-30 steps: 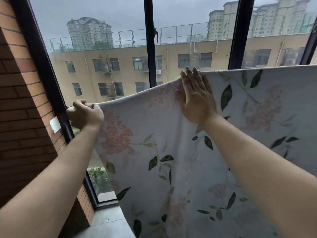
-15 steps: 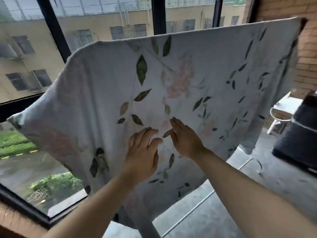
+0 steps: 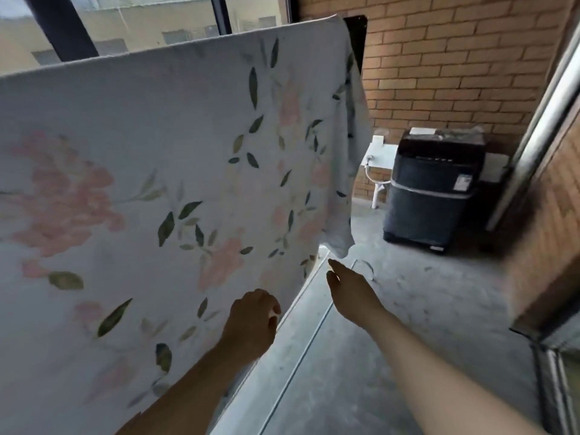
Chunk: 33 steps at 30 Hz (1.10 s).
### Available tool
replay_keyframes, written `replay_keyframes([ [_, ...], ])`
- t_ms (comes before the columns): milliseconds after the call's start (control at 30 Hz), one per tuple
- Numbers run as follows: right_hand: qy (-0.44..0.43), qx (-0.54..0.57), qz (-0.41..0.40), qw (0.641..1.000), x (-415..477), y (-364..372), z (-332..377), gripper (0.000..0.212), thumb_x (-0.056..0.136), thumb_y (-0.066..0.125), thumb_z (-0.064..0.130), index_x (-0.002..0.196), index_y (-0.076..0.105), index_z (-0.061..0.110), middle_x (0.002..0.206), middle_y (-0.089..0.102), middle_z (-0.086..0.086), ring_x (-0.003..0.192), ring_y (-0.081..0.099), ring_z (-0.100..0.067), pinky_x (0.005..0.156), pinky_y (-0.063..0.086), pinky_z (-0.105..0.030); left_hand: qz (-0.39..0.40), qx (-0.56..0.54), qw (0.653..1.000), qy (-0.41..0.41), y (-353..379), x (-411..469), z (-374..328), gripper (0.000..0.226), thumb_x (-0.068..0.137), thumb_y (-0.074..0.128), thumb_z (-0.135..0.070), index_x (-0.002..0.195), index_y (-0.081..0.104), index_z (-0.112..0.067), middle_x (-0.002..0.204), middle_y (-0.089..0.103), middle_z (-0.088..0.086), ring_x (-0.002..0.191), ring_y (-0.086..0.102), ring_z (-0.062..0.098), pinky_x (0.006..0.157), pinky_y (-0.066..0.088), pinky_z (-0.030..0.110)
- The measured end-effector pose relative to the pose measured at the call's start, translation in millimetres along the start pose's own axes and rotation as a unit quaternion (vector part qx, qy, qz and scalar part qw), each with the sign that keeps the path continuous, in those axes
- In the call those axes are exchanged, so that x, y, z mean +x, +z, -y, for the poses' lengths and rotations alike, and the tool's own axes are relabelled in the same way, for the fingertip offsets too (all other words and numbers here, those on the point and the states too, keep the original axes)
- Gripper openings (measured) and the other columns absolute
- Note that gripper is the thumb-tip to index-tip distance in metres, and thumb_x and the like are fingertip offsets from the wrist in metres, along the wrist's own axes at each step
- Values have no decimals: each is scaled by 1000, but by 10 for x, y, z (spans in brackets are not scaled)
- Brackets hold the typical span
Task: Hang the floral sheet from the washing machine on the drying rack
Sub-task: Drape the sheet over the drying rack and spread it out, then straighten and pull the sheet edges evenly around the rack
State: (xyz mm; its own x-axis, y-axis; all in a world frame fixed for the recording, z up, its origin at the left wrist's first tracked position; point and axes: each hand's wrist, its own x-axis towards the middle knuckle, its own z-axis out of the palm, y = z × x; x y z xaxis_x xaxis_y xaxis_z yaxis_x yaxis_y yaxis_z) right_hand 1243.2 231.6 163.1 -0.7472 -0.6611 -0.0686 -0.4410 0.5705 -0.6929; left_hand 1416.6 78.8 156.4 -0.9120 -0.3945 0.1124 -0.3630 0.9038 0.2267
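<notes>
Hands no longer lie flat side by side on the middle of the floral sheet [image 3: 157,158], as they did half a second ago. The left hand [image 3: 253,320] now sits at the cloth's lower right edge with its fingers curled in; whether they pinch the hem cannot be told. The right hand [image 3: 348,293] has come off the cloth and hangs over the floor [image 3: 439,309]. It is released, its fingers straight and pointing toward the sheet's drooping corner, near it but apart. The view has swung right, so the washing machine [image 3: 434,186], only an edge before, shows whole.

The sheet hangs in front of the window [image 3: 150,29], draped over something high that its own fold hides. It is spread wide and nearly smooth, with soft vertical folds only at its right side, where the corner tapers to a limp point. The fabric is thin and pale, printed with faded pink blossoms and dark green pointed leaves. The washing machine is a dark, boxy top-loader with a glossy lid, standing well apart from the sheet against the brick wall [image 3: 455,64], whose orange bricks are rough with pale mortar lines. Just beside it is a white basin [image 3: 381,157] on white legs. The floor is grey, mottled concrete.
</notes>
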Motion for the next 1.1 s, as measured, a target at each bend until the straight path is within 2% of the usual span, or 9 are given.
replay_keyframes([
  [67,40,3,7,999,206,-272,-381,46,106,33,30,151,38,18,151,46,-4,136,45,-23,110,34,-32,34,-30,999,-20,226,374,-215,15,89,58,-21,102,63,-28,114,58,-6,109,56,18,95,41,34],
  [200,87,2,19,996,524,-758,-884,46,107,31,29,151,38,16,149,48,-7,135,46,-24,107,35,-28,77,-55,994,-46,480,952,-578,15,89,58,-25,94,54,-38,110,57,-10,106,58,14,95,42,31],
  [433,99,42,-9,994,1213,-1434,-1397,47,107,31,32,151,38,19,152,43,-3,138,43,-23,113,33,-32,81,-106,987,-85,600,1983,-981,18,92,60,-24,91,53,-40,107,56,-13,100,60,10,95,46,30],
  [567,106,77,-14,991,1871,-1788,-1709,47,106,31,38,151,37,26,149,47,1,130,51,-23,98,40,-27,65,-148,982,-97,769,2799,-1150,15,92,61,-19,92,57,-33,99,59,-9,87,61,8,79,43,18],
  [700,97,74,-23,992,2715,-2142,-2023,47,105,33,42,150,39,29,152,44,4,135,45,-20,94,38,-21,41,-188,974,-121,1001,3713,-1286,11,94,60,-17,93,59,-27,95,64,-8,82,64,8,76,49,20],
  [767,98,46,-20,994,3222,-2326,-2220,47,105,32,41,149,40,28,151,45,3,135,45,-21,99,42,-27,38,-214,965,-148,1178,4245,-1351,8,94,60,-17,91,60,-25,93,65,-9,80,65,9,78,54,26],
  [867,95,-3,16,995,3828,-2569,-2493,47,105,31,43,148,41,27,150,47,4,136,45,-21,110,37,-34,58,-254,944,-204,1344,4973,-1463,9,94,60,-21,86,61,-25,83,68,-9,75,65,10,71,57,31],
  [1000,103,-20,56,993,4529,-2895,-2826,47,103,30,48,143,47,29,147,50,4,134,46,-20,109,37,-34,59,-257,945,-191,1433,5910,-1729,13,96,59,-19,85,57,-26,81,66,-7,71,65,8,60,48,11],
  [1100,84,-20,78,993,5127,-3122,-2981,50,104,29,48,143,48,25,147,51,3,135,46,-20,109,36,-34,52,-284,934,-209,1465,6596,-1920,7,95,60,-17,90,61,-22,84,68,-8,70,67,8,52,43,10],
])
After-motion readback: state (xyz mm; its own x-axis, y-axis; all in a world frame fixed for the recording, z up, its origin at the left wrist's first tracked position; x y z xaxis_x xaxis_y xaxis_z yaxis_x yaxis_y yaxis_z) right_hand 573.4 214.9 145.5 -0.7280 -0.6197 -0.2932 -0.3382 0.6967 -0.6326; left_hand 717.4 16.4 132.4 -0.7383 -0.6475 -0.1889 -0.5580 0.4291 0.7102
